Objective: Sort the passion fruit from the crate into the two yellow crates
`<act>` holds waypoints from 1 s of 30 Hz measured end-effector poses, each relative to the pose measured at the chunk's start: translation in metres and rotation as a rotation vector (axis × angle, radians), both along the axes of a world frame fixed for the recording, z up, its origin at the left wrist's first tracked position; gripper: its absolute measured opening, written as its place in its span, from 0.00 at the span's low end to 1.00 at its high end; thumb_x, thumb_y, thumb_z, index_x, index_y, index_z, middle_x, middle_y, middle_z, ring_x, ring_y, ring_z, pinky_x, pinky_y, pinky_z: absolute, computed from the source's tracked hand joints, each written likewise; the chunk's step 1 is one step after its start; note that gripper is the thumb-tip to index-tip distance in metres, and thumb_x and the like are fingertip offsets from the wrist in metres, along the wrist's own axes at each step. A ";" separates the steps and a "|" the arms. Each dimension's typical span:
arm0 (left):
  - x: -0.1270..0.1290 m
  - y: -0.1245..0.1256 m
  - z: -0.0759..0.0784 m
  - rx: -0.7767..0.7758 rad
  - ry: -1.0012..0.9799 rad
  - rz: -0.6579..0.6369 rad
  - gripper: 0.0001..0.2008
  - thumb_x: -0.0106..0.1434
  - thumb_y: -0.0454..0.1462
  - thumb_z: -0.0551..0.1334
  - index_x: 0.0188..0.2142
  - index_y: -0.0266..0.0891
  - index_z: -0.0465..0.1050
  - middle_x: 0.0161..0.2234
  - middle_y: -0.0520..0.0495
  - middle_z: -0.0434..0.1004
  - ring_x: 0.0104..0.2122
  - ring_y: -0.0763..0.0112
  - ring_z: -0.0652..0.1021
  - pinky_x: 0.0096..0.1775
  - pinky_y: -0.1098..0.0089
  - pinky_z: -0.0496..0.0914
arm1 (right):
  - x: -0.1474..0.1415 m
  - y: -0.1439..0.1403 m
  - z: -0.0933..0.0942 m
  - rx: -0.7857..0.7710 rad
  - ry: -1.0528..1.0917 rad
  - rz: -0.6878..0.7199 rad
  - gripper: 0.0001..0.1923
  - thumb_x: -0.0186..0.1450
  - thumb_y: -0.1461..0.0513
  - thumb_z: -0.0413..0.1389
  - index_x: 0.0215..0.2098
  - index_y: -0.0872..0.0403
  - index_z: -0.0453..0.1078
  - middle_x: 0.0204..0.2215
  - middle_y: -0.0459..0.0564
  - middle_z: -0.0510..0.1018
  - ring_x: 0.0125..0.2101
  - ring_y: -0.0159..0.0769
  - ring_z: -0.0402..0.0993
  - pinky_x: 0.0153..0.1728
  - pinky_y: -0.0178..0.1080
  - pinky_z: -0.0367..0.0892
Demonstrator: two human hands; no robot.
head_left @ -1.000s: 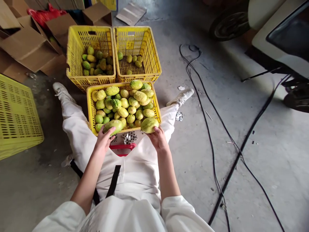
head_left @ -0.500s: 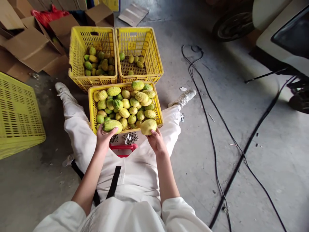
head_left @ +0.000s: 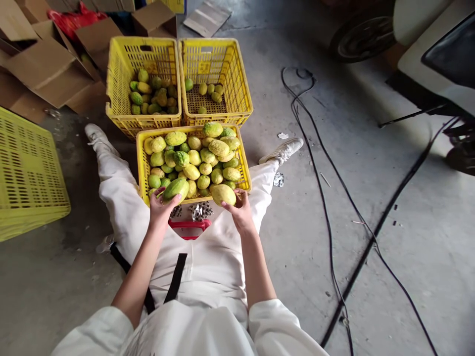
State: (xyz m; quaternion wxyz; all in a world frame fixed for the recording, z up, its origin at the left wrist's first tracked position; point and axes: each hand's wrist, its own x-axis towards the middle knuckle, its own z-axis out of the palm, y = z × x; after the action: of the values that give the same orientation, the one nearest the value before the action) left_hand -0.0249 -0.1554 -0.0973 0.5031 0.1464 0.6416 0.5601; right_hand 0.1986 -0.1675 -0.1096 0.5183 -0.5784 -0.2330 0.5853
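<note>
Two fruits are held at the near rim of the full yellow crate [head_left: 141, 163]: the left hand [head_left: 160, 208] grips a green fruit [head_left: 175, 188], the right hand [head_left: 240, 213] a yellow fruit [head_left: 223, 194].

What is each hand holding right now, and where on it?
Left hand grips a green fruit by its near underside; right hand grips a yellow fruit likewise.

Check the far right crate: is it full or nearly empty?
Nearly empty. The far right crate holds only a handful of fruit at its bottom, with the mesh floor showing around them.
</note>
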 end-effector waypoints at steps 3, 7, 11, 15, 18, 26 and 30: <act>-0.001 0.000 -0.003 -0.014 0.048 -0.001 0.32 0.39 0.40 0.79 0.41 0.40 0.68 0.41 0.46 0.77 0.43 0.63 0.79 0.47 0.61 0.75 | 0.000 -0.003 -0.005 -0.031 -0.046 -0.005 0.31 0.44 0.57 0.73 0.38 0.46 0.60 0.37 0.43 0.74 0.42 0.40 0.74 0.43 0.42 0.73; -0.002 -0.001 -0.006 -0.015 0.072 -0.043 0.30 0.41 0.40 0.79 0.40 0.41 0.67 0.39 0.47 0.76 0.43 0.61 0.79 0.47 0.58 0.75 | -0.004 -0.002 -0.004 -0.007 -0.028 0.008 0.36 0.44 0.56 0.73 0.45 0.45 0.59 0.44 0.46 0.75 0.47 0.43 0.74 0.47 0.46 0.74; -0.001 -0.001 -0.002 0.019 0.103 -0.090 0.28 0.44 0.38 0.78 0.42 0.41 0.69 0.41 0.46 0.76 0.45 0.58 0.78 0.53 0.50 0.72 | -0.005 0.001 0.001 0.030 -0.032 0.023 0.39 0.43 0.57 0.74 0.50 0.44 0.63 0.48 0.48 0.75 0.49 0.46 0.74 0.51 0.49 0.74; 0.003 0.001 0.001 0.045 0.081 -0.013 0.36 0.39 0.36 0.79 0.46 0.45 0.65 0.44 0.49 0.75 0.46 0.62 0.78 0.56 0.47 0.71 | -0.001 0.002 0.000 -0.015 -0.075 0.108 0.34 0.43 0.57 0.74 0.45 0.46 0.67 0.43 0.48 0.77 0.47 0.47 0.74 0.50 0.50 0.73; 0.003 0.002 -0.002 0.042 0.080 0.047 0.36 0.37 0.36 0.80 0.44 0.46 0.64 0.44 0.50 0.76 0.46 0.62 0.78 0.54 0.49 0.73 | -0.001 -0.001 -0.006 -0.019 -0.101 0.100 0.34 0.41 0.58 0.75 0.42 0.46 0.65 0.42 0.46 0.75 0.45 0.43 0.74 0.47 0.47 0.74; -0.006 0.002 -0.009 0.009 0.158 0.007 0.34 0.37 0.41 0.78 0.42 0.41 0.67 0.41 0.45 0.77 0.41 0.64 0.80 0.47 0.60 0.75 | -0.006 -0.006 -0.021 -0.087 0.042 0.021 0.34 0.42 0.55 0.73 0.44 0.45 0.64 0.42 0.45 0.74 0.45 0.40 0.74 0.47 0.45 0.73; -0.006 0.001 -0.010 -0.039 0.174 -0.056 0.31 0.39 0.41 0.77 0.43 0.40 0.70 0.40 0.45 0.78 0.39 0.63 0.80 0.42 0.63 0.76 | -0.005 -0.004 -0.017 -0.108 0.041 0.036 0.35 0.42 0.55 0.73 0.46 0.45 0.67 0.43 0.46 0.75 0.45 0.41 0.74 0.48 0.45 0.72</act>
State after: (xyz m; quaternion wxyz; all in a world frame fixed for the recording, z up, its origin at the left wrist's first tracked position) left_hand -0.0304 -0.1544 -0.1072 0.4637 0.2024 0.6893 0.5186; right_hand 0.1937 -0.1718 -0.1269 0.4804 -0.5891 -0.2006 0.6180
